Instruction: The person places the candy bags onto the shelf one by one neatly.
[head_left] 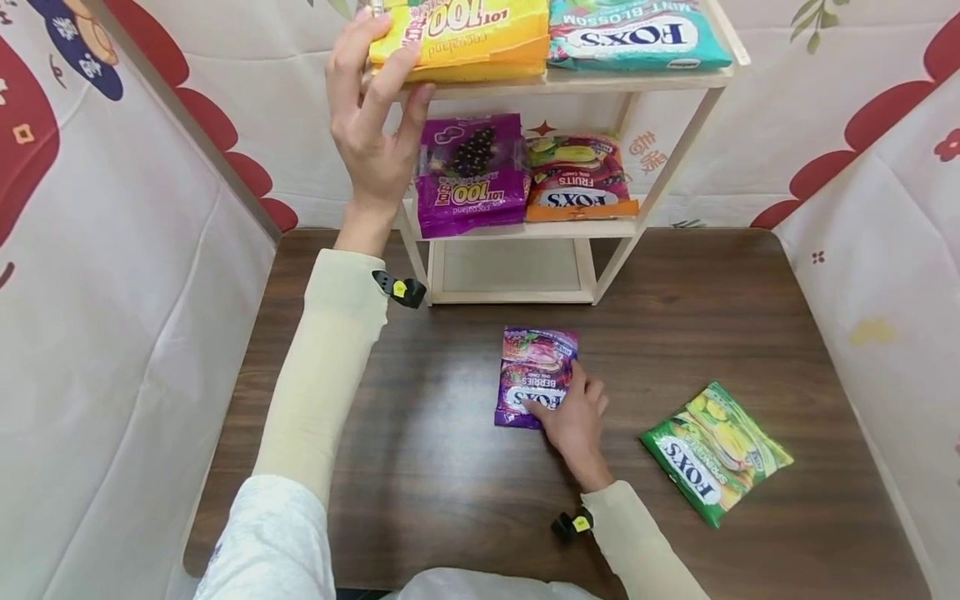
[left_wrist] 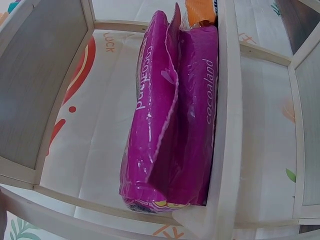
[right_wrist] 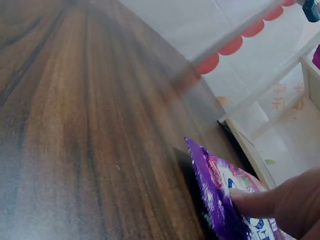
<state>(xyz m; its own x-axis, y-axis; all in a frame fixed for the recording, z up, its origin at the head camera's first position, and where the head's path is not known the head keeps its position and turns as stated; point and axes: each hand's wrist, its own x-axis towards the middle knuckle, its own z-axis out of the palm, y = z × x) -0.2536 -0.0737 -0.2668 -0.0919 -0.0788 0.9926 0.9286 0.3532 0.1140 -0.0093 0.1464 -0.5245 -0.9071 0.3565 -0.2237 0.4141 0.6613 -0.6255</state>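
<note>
At the top shelf, my left hand (head_left: 378, 117) grips the left end of a yellow Lot 100 candy bag (head_left: 480, 37). Its fingers bend over the bag, and the thumb lies against the shelf's front edge. Lower down, on the table, my right hand (head_left: 576, 421) holds a purple Fox's Berries candy bag (head_left: 536, 371) at its near right corner. In the right wrist view the thumb (right_wrist: 255, 202) presses on the front of this purple bag (right_wrist: 212, 192). A green Fox's candy bag (head_left: 716, 454) lies to the right of that hand.
A wooden shelf rack (head_left: 517, 296) stands at the table's back. Its middle level bears purple Lot 100 bags (head_left: 471, 175) and a red-orange Fox's Fruits bag (head_left: 577, 179). A teal Fox's bag (head_left: 637, 33) sits at the top right. Patterned cloth walls (head_left: 150, 333) flank the brown table (head_left: 420, 467).
</note>
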